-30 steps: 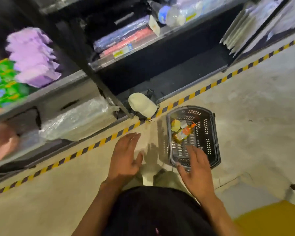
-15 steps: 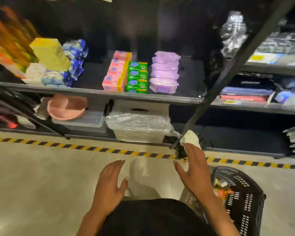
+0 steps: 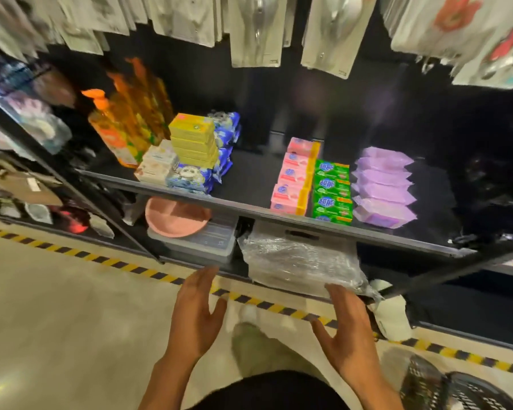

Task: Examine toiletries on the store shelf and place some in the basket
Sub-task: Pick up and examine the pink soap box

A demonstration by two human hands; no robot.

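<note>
Selection step: your left hand (image 3: 194, 316) and right hand (image 3: 348, 329) hover open, empty; pink soap boxes (image 3: 292, 179) sit far on the black metal shelf (image 3: 249, 208), black mesh basket (image 3: 462, 392) near right. Next, probably: reach far, grip one box

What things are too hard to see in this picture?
Head view:
basket: cut off by the bottom right corner, contents out of sight.
hanging packets: cut off by the top edge, blurred.
orange bottles: labels blurred.
wrapped box: crinkled plastic hides what it holds.
</note>
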